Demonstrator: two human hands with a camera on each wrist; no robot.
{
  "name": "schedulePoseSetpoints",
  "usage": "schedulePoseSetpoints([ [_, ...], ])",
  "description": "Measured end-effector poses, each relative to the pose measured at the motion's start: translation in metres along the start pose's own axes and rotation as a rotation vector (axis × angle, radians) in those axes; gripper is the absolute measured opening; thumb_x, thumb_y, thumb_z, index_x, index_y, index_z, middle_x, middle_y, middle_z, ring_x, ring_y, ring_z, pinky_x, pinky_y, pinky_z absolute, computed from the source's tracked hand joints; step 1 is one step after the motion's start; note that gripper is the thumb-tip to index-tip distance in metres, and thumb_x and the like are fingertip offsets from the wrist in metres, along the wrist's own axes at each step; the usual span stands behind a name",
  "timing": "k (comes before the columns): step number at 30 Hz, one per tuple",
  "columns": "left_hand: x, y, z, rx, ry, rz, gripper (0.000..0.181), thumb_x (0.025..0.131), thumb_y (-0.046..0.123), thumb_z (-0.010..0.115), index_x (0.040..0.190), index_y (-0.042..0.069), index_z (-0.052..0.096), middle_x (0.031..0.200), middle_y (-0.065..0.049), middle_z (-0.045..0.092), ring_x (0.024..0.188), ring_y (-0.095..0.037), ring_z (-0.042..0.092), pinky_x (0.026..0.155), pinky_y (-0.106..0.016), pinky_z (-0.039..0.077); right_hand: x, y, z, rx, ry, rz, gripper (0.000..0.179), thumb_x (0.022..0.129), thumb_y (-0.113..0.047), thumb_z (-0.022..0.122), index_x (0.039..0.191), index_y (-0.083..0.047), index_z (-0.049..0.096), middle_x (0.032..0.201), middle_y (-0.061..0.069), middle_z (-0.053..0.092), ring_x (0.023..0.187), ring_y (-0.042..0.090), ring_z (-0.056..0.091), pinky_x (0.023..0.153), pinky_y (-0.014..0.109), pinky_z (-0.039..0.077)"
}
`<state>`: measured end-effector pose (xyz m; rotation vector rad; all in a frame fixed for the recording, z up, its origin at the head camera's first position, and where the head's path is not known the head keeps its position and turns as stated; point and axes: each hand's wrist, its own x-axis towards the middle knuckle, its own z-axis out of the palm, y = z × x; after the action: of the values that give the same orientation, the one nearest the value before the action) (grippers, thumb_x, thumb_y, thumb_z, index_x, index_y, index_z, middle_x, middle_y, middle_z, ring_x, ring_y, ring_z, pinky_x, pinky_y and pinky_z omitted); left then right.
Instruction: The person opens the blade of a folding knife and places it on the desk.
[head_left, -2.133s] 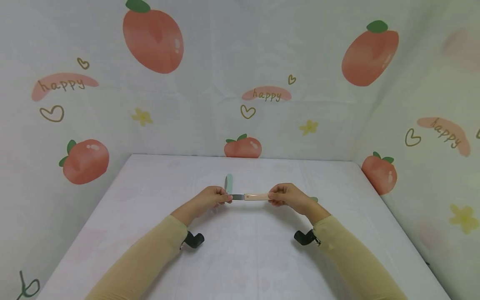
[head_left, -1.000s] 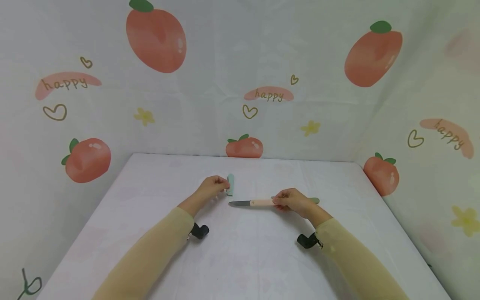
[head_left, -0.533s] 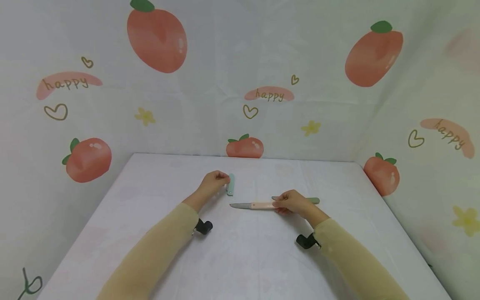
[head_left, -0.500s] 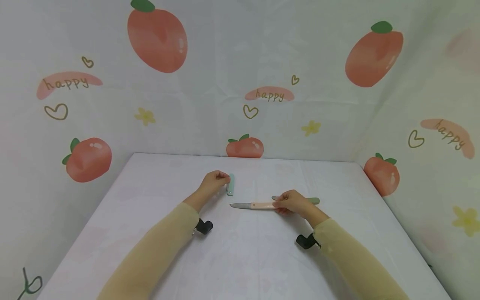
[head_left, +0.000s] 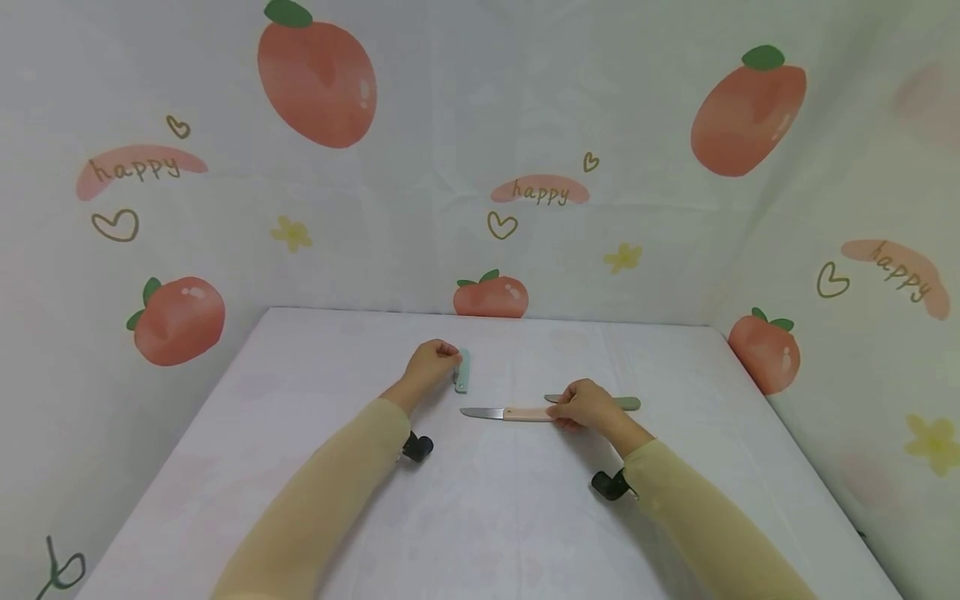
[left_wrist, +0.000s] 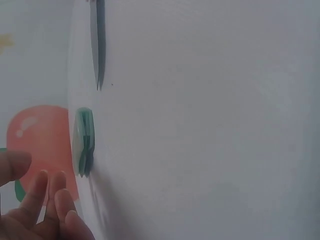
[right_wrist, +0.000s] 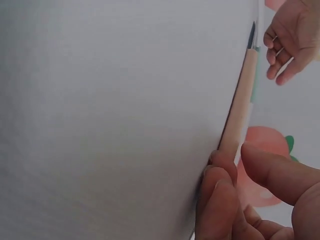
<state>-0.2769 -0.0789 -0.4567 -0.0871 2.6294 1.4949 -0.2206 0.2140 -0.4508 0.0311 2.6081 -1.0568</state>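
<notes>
In the head view my right hand pinches the handle end of a peach-handled folding knife, whose blade is unfolded and points left. The right wrist view has the peach handle running up to the thumb and fingertips. My left hand is beside a mint-green folding knife. Seen from the left wrist, that knife is folded and stays apart from the fingers, which are loosely bent with the thumb separate. A sage-green knife with its blade out lies partly hidden behind my right hand.
A white cloth covers the table. Behind it hangs a white backdrop printed with fruit and the word happy. Both wrists carry black cameras.
My left hand has let go of the peach knife's blade and moved up to the mint knife. The right hand has lowered the peach knife towards the table, slightly right.
</notes>
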Motion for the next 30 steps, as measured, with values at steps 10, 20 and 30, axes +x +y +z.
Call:
schedulePoseSetpoints([
  [10,-0.002,0.006,0.006,0.093,0.007,-0.05,0.03,0.096,0.023,0.067,0.117,0.003,0.061,0.113,-0.014,0.065,0.104,-0.028,0.059,0.091,-0.041,0.047,-0.007,-0.009,-0.01,-0.023,0.015,-0.034,0.02,0.091,-0.015,0.074,0.081,-0.003,0.062,0.069,0.005,0.068,0.061,0.014,0.063,0.06,0.029,0.055],
  [20,0.003,0.005,0.011,0.225,-0.012,-0.061,0.035,0.09,0.023,0.074,0.113,0.0,0.062,0.106,-0.011,0.066,0.098,-0.026,0.058,0.091,-0.039,0.047,-0.005,-0.017,-0.018,0.006,-0.015,-0.057,0.021,0.093,-0.019,0.072,0.084,-0.003,0.063,0.072,0.005,0.069,0.062,0.014,0.064,0.061,0.029,0.056],
  [30,0.007,0.007,0.013,0.276,-0.037,-0.105,0.03,0.086,0.02,0.078,0.103,0.0,0.064,0.097,-0.01,0.065,0.092,-0.025,0.058,0.084,-0.036,0.048,-0.005,-0.036,-0.02,0.033,-0.044,-0.084,0.019,0.093,-0.017,0.072,0.086,-0.002,0.062,0.076,0.007,0.068,0.067,0.014,0.064,0.064,0.028,0.055],
])
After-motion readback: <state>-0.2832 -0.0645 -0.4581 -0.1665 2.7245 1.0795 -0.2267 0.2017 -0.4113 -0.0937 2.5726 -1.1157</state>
